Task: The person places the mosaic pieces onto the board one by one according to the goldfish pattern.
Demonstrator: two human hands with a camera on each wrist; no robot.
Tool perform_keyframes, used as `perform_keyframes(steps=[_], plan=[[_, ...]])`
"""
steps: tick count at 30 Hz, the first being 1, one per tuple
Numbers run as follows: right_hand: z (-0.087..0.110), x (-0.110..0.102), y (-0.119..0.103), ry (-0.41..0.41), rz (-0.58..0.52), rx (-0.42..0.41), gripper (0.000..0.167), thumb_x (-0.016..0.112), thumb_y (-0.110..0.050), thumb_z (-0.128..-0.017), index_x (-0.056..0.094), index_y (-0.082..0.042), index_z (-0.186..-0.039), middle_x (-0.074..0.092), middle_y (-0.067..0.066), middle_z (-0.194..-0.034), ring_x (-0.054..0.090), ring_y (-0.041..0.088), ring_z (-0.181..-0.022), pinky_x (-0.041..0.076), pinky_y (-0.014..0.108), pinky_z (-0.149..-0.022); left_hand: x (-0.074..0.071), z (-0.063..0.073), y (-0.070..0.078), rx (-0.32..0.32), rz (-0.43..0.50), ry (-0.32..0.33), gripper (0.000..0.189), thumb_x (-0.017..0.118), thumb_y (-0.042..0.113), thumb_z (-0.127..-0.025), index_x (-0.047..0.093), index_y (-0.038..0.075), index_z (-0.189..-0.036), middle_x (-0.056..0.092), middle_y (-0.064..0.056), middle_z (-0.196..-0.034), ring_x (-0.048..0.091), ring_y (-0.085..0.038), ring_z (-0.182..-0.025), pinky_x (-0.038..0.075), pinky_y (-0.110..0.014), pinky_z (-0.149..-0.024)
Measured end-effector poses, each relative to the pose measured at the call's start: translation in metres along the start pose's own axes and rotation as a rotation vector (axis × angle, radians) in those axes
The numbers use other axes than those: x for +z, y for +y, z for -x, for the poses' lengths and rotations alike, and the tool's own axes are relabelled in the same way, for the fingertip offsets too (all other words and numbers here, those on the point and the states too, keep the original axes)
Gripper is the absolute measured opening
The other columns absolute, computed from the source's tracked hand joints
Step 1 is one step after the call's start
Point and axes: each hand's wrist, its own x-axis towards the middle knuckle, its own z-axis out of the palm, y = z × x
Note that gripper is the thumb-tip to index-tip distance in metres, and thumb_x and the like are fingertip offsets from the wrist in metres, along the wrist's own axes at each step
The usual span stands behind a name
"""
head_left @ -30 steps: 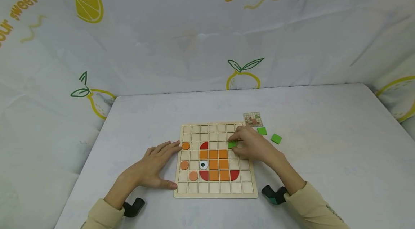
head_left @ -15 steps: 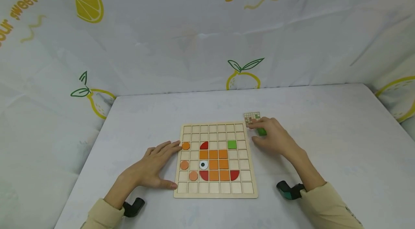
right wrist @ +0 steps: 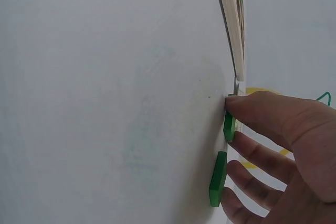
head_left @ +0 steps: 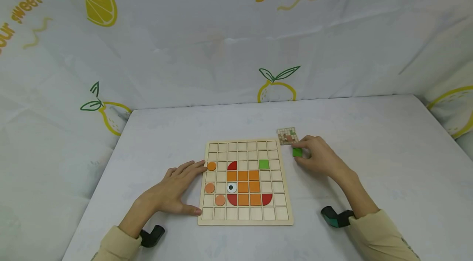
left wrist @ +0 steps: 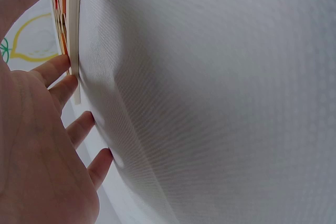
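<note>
A wooden grid board (head_left: 245,222) lies on the table, bearing orange squares (head_left: 242,187), red quarter-round pieces (head_left: 267,199), orange discs (head_left: 210,188), an eye disc (head_left: 231,187) and one green square (head_left: 264,164). My left hand (head_left: 173,193) rests with spread fingers along the board's left edge, thumb and fingertips touching the rim. Right of the board's top corner, my right hand (head_left: 318,156) pinches a green square tile (right wrist: 229,125) between thumb and index finger. A second green tile (right wrist: 218,179) lies under that hand's other fingers, hidden in the head view.
A small pattern card (head_left: 287,136) with a printed grid lies by the board's upper right corner, just beyond the right fingertips. Behind the white-covered table (head_left: 388,162) rises a white cloth (head_left: 184,64) with lemon prints.
The right hand has left the green square on the board and moved right to the loose green tiles, pinching the one nearer the card. The left hand stays put.
</note>
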Motion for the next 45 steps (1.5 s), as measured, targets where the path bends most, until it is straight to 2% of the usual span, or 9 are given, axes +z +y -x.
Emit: perform_keyframes(steps=[10,19,24,27,31,34,39,43,45], plan=[[-0.001,0.001,0.000,-0.016,0.008,-0.024,0.026,0.075,-0.010,-0.089,0.076,0.000,-0.113,0.070,0.017,-0.109,0.058,0.034,-0.101,0.046,0.049,-0.086,0.000,0.000,0.000,-0.002,0.007,0.001,0.108,0.080,0.068,-0.072,0.034,0.022,-0.158,0.028,-0.001,-0.170,0.027,-0.038,-0.155,0.030,-0.067,-0.114],[0.001,-0.001,-0.010,0.001,0.016,-0.055,0.027,0.075,-0.010,-0.089,0.076,-0.001,-0.114,0.070,0.017,-0.109,0.057,0.037,-0.105,0.047,0.055,-0.093,0.000,0.000,0.000,-0.003,0.002,0.004,0.107,0.080,0.068,-0.072,0.034,0.022,-0.158,0.028,-0.001,-0.170,0.027,-0.038,-0.155,0.031,-0.067,-0.113],[0.002,0.000,-0.022,0.005,0.003,-0.105,0.026,0.075,-0.008,-0.089,0.076,-0.003,-0.114,0.069,0.022,-0.125,0.057,0.042,-0.114,0.046,0.059,-0.100,0.000,0.000,0.001,-0.001,0.000,0.003,0.107,0.081,0.068,-0.072,0.035,0.022,-0.158,0.029,-0.002,-0.170,0.028,-0.038,-0.155,0.031,-0.067,-0.113],[0.003,0.002,-0.029,-0.017,-0.007,-0.113,0.026,0.074,-0.009,-0.090,0.076,-0.003,-0.115,0.063,0.027,-0.138,0.053,0.049,-0.127,0.044,0.063,-0.106,-0.001,0.000,0.001,0.000,0.000,0.002,0.108,0.081,0.068,-0.072,0.035,0.021,-0.157,0.029,-0.002,-0.169,0.028,-0.039,-0.155,0.032,-0.068,-0.113],[0.003,0.007,-0.036,-0.048,-0.017,-0.107,0.026,0.074,-0.010,-0.090,0.076,-0.005,-0.115,0.060,0.028,-0.141,0.044,0.053,-0.140,0.039,0.066,-0.112,-0.001,0.000,0.001,-0.001,0.000,0.002,0.108,0.081,0.067,-0.072,0.035,0.021,-0.157,0.029,-0.002,-0.169,0.028,-0.039,-0.155,0.032,-0.068,-0.112],[0.002,0.012,-0.039,-0.051,-0.021,-0.125,0.025,0.075,-0.010,-0.089,0.077,-0.006,-0.114,0.066,0.023,-0.132,0.039,0.054,-0.144,0.035,0.068,-0.115,-0.001,0.000,0.001,-0.001,0.000,0.002,0.108,0.081,0.067,-0.072,0.035,0.021,-0.158,0.029,-0.002,-0.169,0.028,-0.039,-0.155,0.032,-0.067,-0.112],[0.002,0.019,-0.041,-0.032,-0.014,-0.179,0.023,0.077,-0.006,-0.085,0.078,-0.006,-0.109,0.071,0.012,-0.110,0.041,0.055,-0.143,0.032,0.067,-0.117,0.000,0.000,0.001,0.001,-0.004,0.003,0.108,0.080,0.068,-0.072,0.035,0.021,-0.158,0.029,-0.002,-0.169,0.028,-0.038,-0.155,0.032,-0.067,-0.112],[0.001,0.023,-0.041,-0.015,-0.003,-0.215,0.022,0.078,-0.003,-0.083,0.079,-0.006,-0.105,0.069,0.006,-0.096,0.047,0.052,-0.138,0.030,0.066,-0.119,0.000,0.000,0.000,0.002,-0.007,0.004,0.108,0.080,0.068,-0.072,0.035,0.021,-0.158,0.029,-0.002,-0.169,0.028,-0.038,-0.155,0.032,-0.067,-0.112],[0.000,0.024,-0.041,-0.007,0.004,-0.232,0.022,0.078,-0.003,-0.083,0.079,-0.005,-0.104,0.067,0.004,-0.092,0.054,0.048,-0.131,0.029,0.065,-0.120,0.000,0.000,0.000,0.001,-0.008,0.004,0.107,0.080,0.068,-0.072,0.035,0.021,-0.158,0.029,-0.002,-0.169,0.028,-0.038,-0.155,0.032,-0.067,-0.112]])
